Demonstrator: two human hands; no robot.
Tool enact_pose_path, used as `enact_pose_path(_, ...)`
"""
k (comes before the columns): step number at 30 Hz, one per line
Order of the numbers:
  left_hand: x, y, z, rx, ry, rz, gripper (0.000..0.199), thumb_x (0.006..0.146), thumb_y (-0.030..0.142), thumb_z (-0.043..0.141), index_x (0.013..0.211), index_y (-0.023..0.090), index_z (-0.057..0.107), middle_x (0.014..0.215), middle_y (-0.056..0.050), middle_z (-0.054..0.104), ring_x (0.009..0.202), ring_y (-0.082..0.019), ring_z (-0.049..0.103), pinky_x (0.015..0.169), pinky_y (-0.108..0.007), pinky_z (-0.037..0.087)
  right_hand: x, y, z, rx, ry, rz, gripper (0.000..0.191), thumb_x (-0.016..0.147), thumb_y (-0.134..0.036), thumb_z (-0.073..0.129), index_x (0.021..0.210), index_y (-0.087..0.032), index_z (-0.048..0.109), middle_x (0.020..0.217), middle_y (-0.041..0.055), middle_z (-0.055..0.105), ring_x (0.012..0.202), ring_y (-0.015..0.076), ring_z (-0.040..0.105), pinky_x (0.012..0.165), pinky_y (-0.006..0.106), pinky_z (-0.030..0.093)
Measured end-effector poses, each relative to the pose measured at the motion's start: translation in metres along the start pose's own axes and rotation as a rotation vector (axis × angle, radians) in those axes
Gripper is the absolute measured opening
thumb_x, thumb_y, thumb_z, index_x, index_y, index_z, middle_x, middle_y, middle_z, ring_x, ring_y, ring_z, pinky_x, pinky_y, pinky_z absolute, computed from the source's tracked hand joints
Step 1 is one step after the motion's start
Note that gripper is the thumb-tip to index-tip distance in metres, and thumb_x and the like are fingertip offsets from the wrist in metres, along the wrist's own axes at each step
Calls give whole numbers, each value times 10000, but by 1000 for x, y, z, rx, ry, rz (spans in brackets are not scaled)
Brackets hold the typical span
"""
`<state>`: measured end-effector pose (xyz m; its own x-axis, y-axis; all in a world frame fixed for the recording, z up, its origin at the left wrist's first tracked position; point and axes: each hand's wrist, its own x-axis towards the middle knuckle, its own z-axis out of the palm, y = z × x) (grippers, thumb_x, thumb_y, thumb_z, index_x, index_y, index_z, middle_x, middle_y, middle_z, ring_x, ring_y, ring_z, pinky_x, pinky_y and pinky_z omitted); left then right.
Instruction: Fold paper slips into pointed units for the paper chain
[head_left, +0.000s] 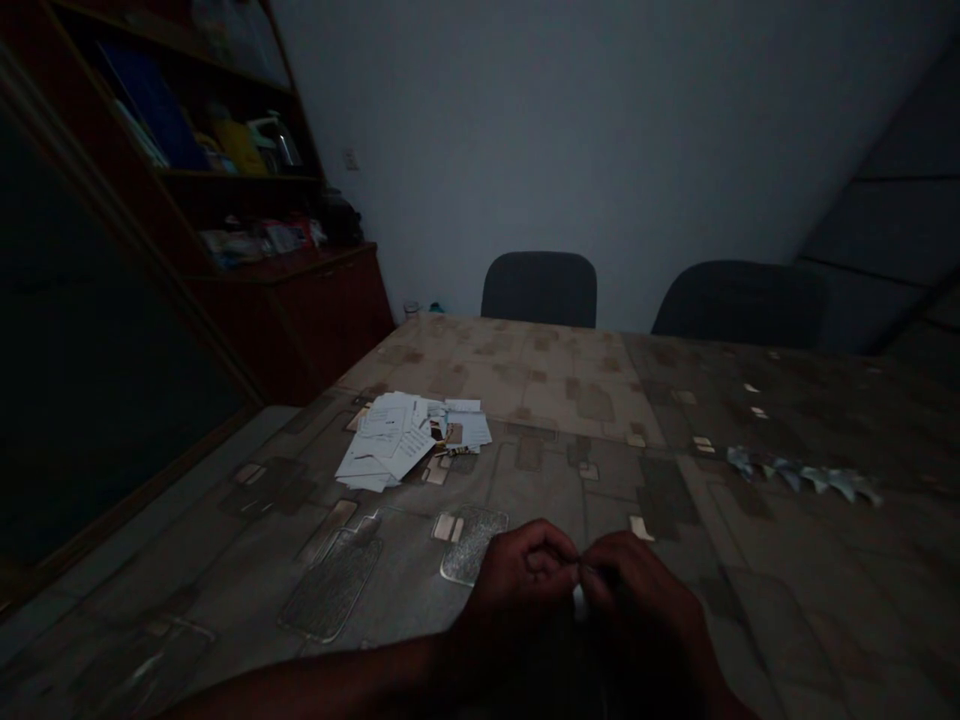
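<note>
Close to the near edge of the table, my left hand (pixel 525 570) and my right hand (pixel 637 580) meet fingertip to fingertip. Both are closed in a pinch around a small white piece of paper (pixel 579 602), most of which the fingers hide. Dim light makes its exact shape hard to see. Beyond my left hand lies a loose pile of cut paper pieces (pixel 386 440), some printed. Off to the right of my right hand, a zigzag strip of folded paper pieces (pixel 802 474) rests on the table.
A patterned cloth covers the table (pixel 555 370). Two dark chairs, one at the middle (pixel 538 290) and one at the right (pixel 739 300), stand along the far side. At the left is a wooden shelf unit (pixel 330 310) with household items. Small paper scraps (pixel 759 411) lie toward the right.
</note>
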<state>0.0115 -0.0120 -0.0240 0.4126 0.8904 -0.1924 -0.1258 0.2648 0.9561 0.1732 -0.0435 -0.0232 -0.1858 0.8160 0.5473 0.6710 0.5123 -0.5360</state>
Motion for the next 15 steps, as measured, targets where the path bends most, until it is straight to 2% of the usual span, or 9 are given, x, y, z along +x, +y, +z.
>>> enact_pose_path(4, 6, 1, 0, -17, 61, -30, 194, 665, 266, 726, 727, 150, 584, 540, 56, 516, 486, -76, 436, 484, -178, 300, 3, -1, -7, 198, -38, 324, 215, 916, -334, 472, 794, -218, 605, 689, -7, 601, 610, 147, 575, 560, 226, 453)
enact_pose_path(9, 9, 4, -1, -36, 83, -31, 213, 646, 283, 724, 706, 154, 566, 525, 62, 504, 466, -71, 435, 476, -178, 300, 2, 3, -6, 595, -96, 699, 311, 848, -508, 561, 823, -200, 600, 600, -44, 511, 536, 129, 492, 478, 211, 369)
enact_pose_path(12, 7, 8, 0, -45, 84, -18, 226, 638, 287, 730, 699, 154, 558, 511, 72, 475, 465, -67, 412, 472, -177, 286, 1, 2, -1, 749, -140, 799, 352, 784, -542, 634, 830, -196, 591, 581, -58, 477, 514, 113, 459, 458, 197, 326)
enact_pose_path(15, 4, 10, 2, -31, 88, -25, 248, 636, 302, 745, 710, 150, 564, 518, 69, 477, 476, -69, 403, 472, -178, 284, 3, 0, 2, 760, -123, 807, 370, 721, -530, 697, 821, -188, 600, 610, -49, 497, 537, 113, 468, 478, 200, 339)
